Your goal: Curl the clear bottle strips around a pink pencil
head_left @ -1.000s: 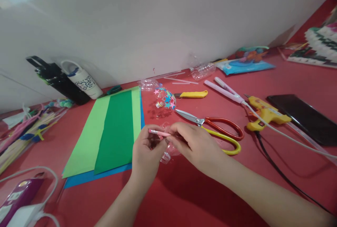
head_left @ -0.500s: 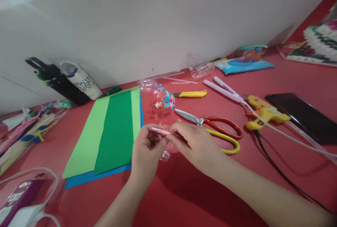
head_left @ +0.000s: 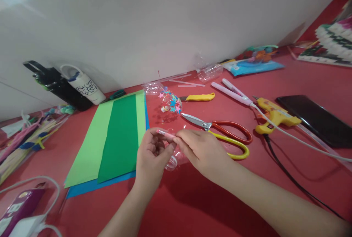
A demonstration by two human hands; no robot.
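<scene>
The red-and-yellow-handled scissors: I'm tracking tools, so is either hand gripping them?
No: the scissors lie on the red table, while the left hand and right hand are at the pink pencil.

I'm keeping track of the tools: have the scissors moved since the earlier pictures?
No. The scissors keep the same place against the knife; both shift slightly left in view together, so the camera probably moved.

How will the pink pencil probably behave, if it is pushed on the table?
The pink pencil looks straight, so probably stiff. Being slim, it is likely light, and it may roll, though the right hand hides part of its length.
</scene>
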